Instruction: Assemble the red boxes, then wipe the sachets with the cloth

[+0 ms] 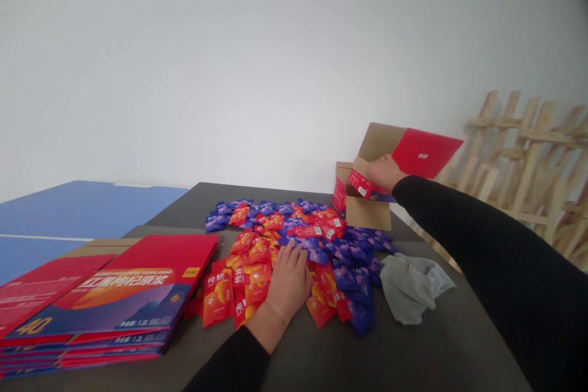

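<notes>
The left hand (288,282) is laid on a pile of red and purple sachets (321,254), its fingers (291,256) outstretched and close together; beyond the pile's right side, an open carton (367,213) is reached by the right hand (384,171), whose finger state cannot be told; flattened cartons (133,288) are stacked left of the pile.

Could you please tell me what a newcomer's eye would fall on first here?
Probably the heap of red and purple sachets centred on the dark table, the left hand over it. Next, the open box at the far right, with the right hand at it. Flat cartons lie stacked on the left.
</notes>
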A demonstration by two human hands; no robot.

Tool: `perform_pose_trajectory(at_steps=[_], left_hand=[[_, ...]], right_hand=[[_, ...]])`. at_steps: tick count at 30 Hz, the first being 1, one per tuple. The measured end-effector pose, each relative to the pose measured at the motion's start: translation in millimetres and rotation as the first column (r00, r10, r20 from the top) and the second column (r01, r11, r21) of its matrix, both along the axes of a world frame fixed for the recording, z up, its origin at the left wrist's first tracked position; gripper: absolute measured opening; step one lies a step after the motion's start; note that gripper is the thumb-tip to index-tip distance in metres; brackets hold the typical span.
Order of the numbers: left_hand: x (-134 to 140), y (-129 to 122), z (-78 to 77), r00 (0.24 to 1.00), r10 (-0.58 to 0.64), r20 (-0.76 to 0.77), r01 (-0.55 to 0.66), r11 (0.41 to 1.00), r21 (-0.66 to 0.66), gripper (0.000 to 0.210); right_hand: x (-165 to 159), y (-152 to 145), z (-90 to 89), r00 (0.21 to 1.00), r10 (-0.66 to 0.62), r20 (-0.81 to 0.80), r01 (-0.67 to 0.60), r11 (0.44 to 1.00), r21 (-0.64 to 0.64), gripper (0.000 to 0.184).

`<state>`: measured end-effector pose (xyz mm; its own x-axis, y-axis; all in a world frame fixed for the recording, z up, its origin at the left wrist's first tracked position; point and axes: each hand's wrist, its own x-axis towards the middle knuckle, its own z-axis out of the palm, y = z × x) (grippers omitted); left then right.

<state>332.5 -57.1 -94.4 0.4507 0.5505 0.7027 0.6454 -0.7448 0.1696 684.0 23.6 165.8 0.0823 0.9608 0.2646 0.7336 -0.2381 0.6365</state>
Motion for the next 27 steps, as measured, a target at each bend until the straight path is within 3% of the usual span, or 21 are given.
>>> perform_pose_trajectory(at_steps=[8,15,27], left_hand=[[2.1,-9.9,-12.2,0.999,-0.049,0.001,0.049,0.998,0.038,0.052],[-0.3,-14.3,-15.1,0.999,-0.041,-0.009,0.041,0.998,0.052,0.053],[-5.6,-15.8,-14.5,0.998,-0.055,-0.004,0.056,0.998,0.04,0.053]], right_hand=[[29.3,60.4,-12.4,0.999,-0.048,-0.016,0.048,0.999,0.009,0.035],[39.2,101.8,-29.4,0.997,-0.014,-0.081,0.016,0.999,0.027,0.034],[29.0,117.5,-47.4,0.997,0.008,-0.071,-0.009,1.0,-0.015,0.042]])
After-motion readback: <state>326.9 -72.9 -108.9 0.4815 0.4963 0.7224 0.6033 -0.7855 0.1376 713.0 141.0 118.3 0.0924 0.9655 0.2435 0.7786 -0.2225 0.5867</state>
